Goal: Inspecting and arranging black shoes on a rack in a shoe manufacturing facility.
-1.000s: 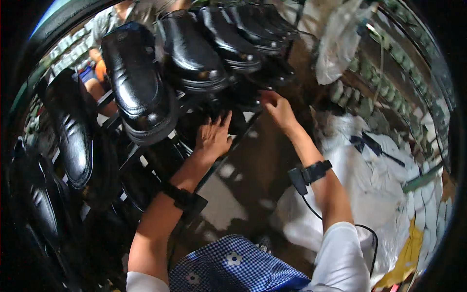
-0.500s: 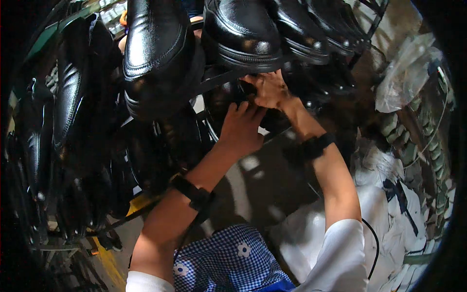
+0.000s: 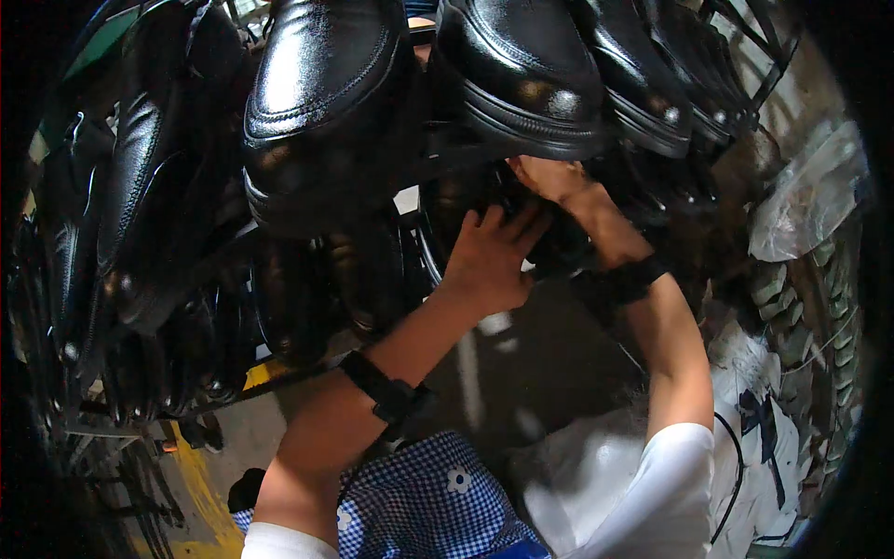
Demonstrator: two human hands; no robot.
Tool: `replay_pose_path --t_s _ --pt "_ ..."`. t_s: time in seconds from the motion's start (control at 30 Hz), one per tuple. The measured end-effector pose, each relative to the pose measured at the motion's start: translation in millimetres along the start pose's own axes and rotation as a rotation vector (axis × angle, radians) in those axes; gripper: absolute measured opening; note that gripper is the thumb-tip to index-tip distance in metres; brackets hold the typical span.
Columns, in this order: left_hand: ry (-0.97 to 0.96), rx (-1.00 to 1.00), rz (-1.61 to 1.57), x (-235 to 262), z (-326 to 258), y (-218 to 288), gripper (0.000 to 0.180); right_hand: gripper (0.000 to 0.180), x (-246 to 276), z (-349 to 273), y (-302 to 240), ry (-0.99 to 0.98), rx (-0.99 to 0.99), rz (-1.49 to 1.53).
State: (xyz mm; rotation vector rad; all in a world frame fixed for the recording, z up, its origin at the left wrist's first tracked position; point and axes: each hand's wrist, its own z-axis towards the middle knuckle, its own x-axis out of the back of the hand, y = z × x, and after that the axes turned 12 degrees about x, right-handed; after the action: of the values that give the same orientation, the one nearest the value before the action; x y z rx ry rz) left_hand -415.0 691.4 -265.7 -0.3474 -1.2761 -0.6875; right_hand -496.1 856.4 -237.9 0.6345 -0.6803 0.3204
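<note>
My left hand (image 3: 489, 261) lies with its fingers apart against a black shoe (image 3: 447, 200) on the lower tier of a rack. Just beyond it, my right hand (image 3: 562, 182) reaches in under the upper tier, beside the same dark shoe. Its fingertips are lost in shadow beneath a glossy black shoe (image 3: 526, 79), so whether they grip anything cannot be seen. Another large black shoe (image 3: 321, 84) stands toe outward on the upper tier, left of both hands.
More black shoes (image 3: 130, 205) crowd the rack on the left, and several (image 3: 643, 84) continue to the right. A clear plastic bag (image 3: 808, 200) hangs at the far right, above stacked greenish pieces (image 3: 787, 298). White sacking (image 3: 596, 466) lies low on the right. A yellow floor line (image 3: 200, 484) runs at lower left.
The rack and both hands have shifted rightward and slightly down in the picture. More of my right hand is now covered by the upper shoe. My left hand stays at the lower shoe.
</note>
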Motion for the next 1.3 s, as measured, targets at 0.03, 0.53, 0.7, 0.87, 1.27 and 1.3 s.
replay_pose_path --t_s 0.03,0.53,0.7,0.87,1.27,1.3 --pt "0.008 -0.014 -0.001 -1 0 -1 0.073 0.024 -9 -5 4 0.003 0.002 0.004" --pt "0.175 -0.022 -0.074 -15 -1 -3 0.073 0.03 31 -36 10 -0.213 -0.635 0.506" --pt "0.126 -0.026 -0.085 -11 -1 -1 0.068 0.017 32 -41 11 -0.224 -0.361 0.411" --pt "0.124 -0.008 -0.076 -13 -1 -1 0.067 0.019 37 -31 10 -0.338 -0.283 0.448" --pt "0.101 -0.003 -0.143 -14 -3 -1 0.066 0.023 45 -16 4 -0.373 -0.332 0.5" --pt "0.1 -0.002 -0.143 -15 -3 -1 0.066 0.022 43 -13 2 -0.424 -0.268 0.396"
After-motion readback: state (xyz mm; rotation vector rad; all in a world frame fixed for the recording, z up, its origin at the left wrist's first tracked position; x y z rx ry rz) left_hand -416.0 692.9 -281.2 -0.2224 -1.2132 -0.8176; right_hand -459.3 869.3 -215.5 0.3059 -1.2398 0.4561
